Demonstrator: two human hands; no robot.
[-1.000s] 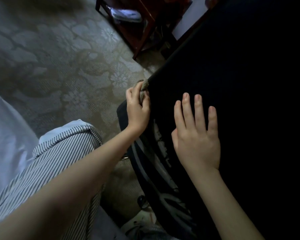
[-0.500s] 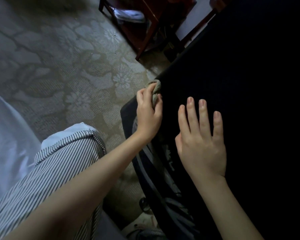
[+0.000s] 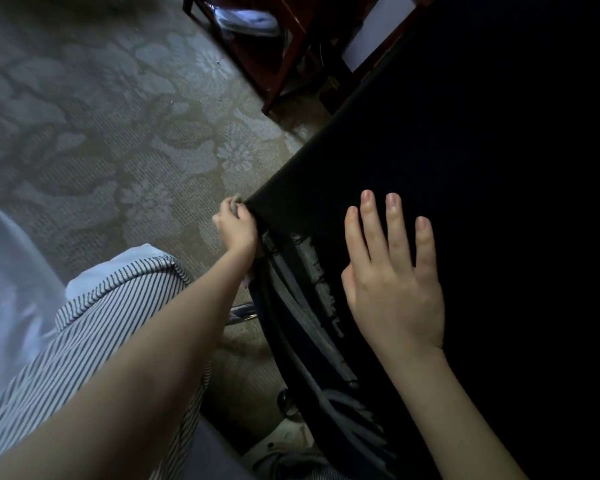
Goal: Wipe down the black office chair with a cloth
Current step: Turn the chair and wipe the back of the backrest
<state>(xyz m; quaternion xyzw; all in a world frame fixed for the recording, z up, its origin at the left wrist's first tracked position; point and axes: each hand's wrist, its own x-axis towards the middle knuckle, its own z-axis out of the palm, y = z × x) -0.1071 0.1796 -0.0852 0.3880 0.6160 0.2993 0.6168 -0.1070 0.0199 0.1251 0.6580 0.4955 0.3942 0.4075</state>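
Left hand (image 3: 238, 230) grips a small grey cloth (image 3: 235, 202), bunched in curled fingers and pressed against the near-left corner of the black office chair (image 3: 465, 168). Right hand (image 3: 394, 285) lies palm down on the chair's black fabric, fingers straight and slightly spread, just right of the worn edge (image 3: 314, 271), where grey patches show through the covering.

The chair fills the right half of the view. Its left edge runs diagonally from the corner to the far right. Left of that edge the floor is patterned carpet (image 3: 118, 133) with a floral design, open from the chair corner outward. Reddish wooden furniture (image 3: 284, 53) stands at the far side, close to the chair's far edge. A striped garment (image 3: 101, 334) sits near left, under the left forearm, which reaches forward almost straight. The right forearm enters from the near right.
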